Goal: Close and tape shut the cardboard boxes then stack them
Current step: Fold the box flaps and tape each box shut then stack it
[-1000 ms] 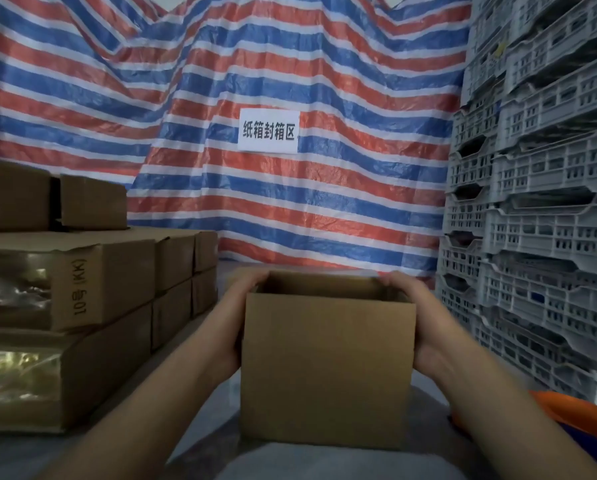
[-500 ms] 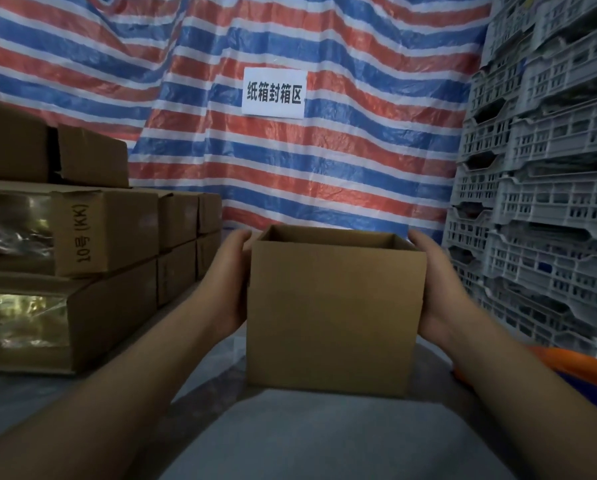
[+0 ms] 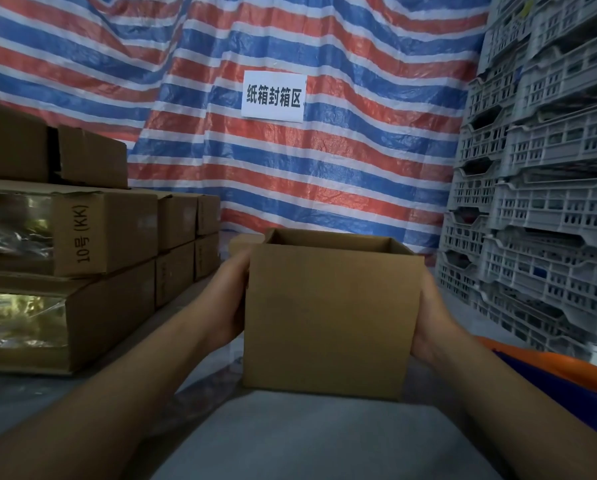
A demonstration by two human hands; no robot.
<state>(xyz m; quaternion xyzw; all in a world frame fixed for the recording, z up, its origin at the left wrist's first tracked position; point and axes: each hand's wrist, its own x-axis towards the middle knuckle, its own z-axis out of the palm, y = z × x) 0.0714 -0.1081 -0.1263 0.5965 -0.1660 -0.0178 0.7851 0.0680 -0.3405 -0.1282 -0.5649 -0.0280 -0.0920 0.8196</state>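
Head view: a plain brown cardboard box (image 3: 328, 320), upright with its top open, sits between the 2 hands. The left hand (image 3: 233, 299) presses flat against the box's left wall, fingers wrapped toward the far side and hidden behind the cardboard. The right hand (image 3: 428, 317) clamps the right wall the same way, with only the heel of the palm and the thumb side showing. Both hands are closed on the box, one on each side, forearms reaching in from the lower corners. The box's bottom edge meets a grey surface (image 3: 310, 434) just below the hands; whether it rests there or is held just above cannot be told.

Left of the left hand, well apart, stands a stack of long brown cardboard cartons (image 3: 106, 233), several with clear plastic windows, one printed "10号 (KK)". Beyond the hands hangs a red, blue and white striped tarpaulin (image 3: 324, 168) carrying a white paper sign with black Chinese characters (image 3: 273, 97). Right of the right hand rises a tall stack of grey perforated plastic crates (image 3: 539, 202). Below the right forearm lies an orange and blue plastic object (image 3: 567, 372), cut off at the frame edge.
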